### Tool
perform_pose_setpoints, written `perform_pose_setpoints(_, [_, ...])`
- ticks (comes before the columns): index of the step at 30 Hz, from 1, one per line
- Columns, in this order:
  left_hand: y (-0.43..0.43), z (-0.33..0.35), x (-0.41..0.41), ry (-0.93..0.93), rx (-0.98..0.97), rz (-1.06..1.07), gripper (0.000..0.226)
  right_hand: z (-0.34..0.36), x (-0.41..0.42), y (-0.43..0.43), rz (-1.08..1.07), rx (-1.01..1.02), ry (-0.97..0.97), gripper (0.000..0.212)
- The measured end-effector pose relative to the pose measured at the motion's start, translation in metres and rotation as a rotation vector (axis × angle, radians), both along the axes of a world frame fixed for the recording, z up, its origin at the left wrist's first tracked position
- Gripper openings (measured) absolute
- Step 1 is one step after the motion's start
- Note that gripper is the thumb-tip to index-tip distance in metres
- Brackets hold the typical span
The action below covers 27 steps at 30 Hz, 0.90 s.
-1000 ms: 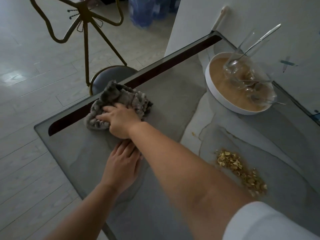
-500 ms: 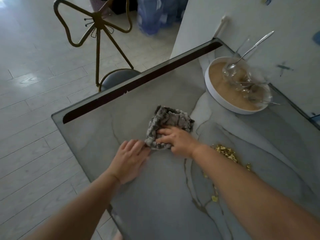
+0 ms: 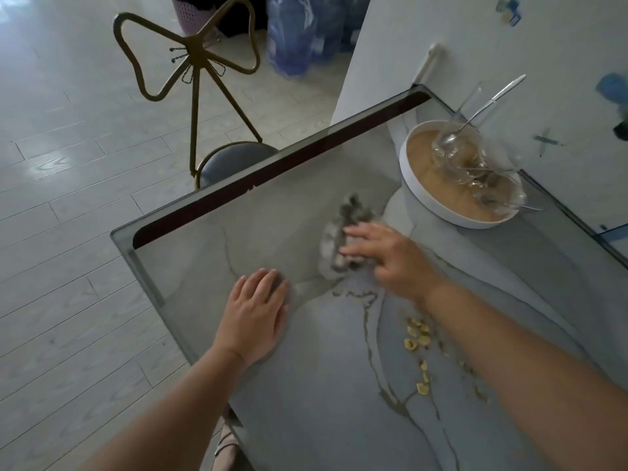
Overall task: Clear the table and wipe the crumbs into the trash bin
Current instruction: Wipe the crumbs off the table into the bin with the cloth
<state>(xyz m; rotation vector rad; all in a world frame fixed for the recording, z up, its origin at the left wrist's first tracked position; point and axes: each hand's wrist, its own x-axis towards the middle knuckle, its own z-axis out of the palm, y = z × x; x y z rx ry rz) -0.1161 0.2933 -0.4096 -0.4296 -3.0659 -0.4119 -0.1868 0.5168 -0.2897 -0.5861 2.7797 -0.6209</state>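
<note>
My right hand [image 3: 387, 256] presses a grey fluffy cloth [image 3: 343, 232] flat against the grey marble table [image 3: 238, 253], fingers spread over it, just left of the white tray. My left hand [image 3: 255, 311] lies flat on the tabletop near the left edge, fingers together, holding nothing. Yellow crumbs [image 3: 419, 338] lie scattered on the table under and beside my right forearm, which hides some of them.
A round white tray [image 3: 428, 202] with clear glassware [image 3: 475, 164] and a spoon [image 3: 482, 110] stands at the table's far right by the wall. A gold butterfly-back chair [image 3: 193, 79] sits beyond the far edge. A pink basket [image 3: 190, 11] and blue bags [image 3: 306, 32] stand on the floor.
My right hand has swept the cloth from the table's far left corner rightward toward the tray. My left hand stayed flat on the table.
</note>
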Motion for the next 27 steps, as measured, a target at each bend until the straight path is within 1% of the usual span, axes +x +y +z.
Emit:
perform_pose_setpoints(1, [0.001, 0.001, -0.002, -0.001, 0.007, -0.003, 0.040, 0.001, -0.013, -0.030, 0.060, 0.003, 0.031, 0.053])
perform_pose_setpoints(4, [-0.004, -0.002, -0.002, 0.005, 0.012, -0.032, 0.041, -0.017, -0.044, -0.123, 0.274, 0.186, 0.074, 0.052])
perform_pose_setpoints(7, [-0.014, -0.007, 0.001, 0.024, 0.018, -0.050, 0.041, -0.048, -0.066, -0.162, 0.371, 0.400, 0.055, 0.051])
perform_pose_setpoints(9, [-0.018, -0.008, 0.001, 0.045, 0.023, -0.048, 0.040, -0.060, -0.072, -0.149, 0.382, 0.414, 0.022, 0.049])
perform_pose_setpoints(11, [-0.019, -0.010, -0.002, 0.054, 0.029, -0.049, 0.041, -0.069, -0.068, -0.117, 0.327, 0.339, -0.011, 0.048])
perform_pose_setpoints(14, [-0.018, -0.011, -0.002, 0.038, 0.048, -0.044, 0.041, -0.071, -0.043, -0.064, 0.213, 0.230, -0.072, 0.051])
perform_pose_setpoints(15, [-0.018, -0.011, -0.002, 0.028, 0.050, -0.048, 0.041, -0.072, -0.033, -0.048, 0.204, 0.222, -0.095, 0.053])
perform_pose_setpoints(17, [-0.020, -0.012, -0.003, 0.006, 0.042, -0.042, 0.042, -0.073, -0.019, -0.023, 0.198, 0.223, -0.129, 0.050])
perform_pose_setpoints(19, [-0.020, -0.010, -0.003, -0.012, 0.023, -0.036, 0.042, -0.063, -0.005, 0.001, 0.149, 0.279, -0.178, 0.050])
perform_pose_setpoints(21, [-0.016, -0.007, -0.004, -0.026, 0.021, -0.023, 0.041, -0.053, 0.008, 0.024, 0.130, 0.345, -0.185, 0.050])
perform_pose_setpoints(25, [-0.007, 0.002, -0.016, -0.124, -0.035, -0.045, 0.043, -0.031, 0.023, 0.059, 0.174, 0.623, -0.299, 0.049])
perform_pose_setpoints(26, [-0.005, 0.004, -0.021, -0.147, -0.058, -0.065, 0.046, -0.025, 0.025, 0.063, 0.175, 0.638, -0.308, 0.048])
perform_pose_setpoints(27, [-0.002, 0.007, -0.028, -0.168, -0.074, -0.092, 0.048, -0.019, 0.029, 0.066, 0.166, 0.620, -0.269, 0.048])
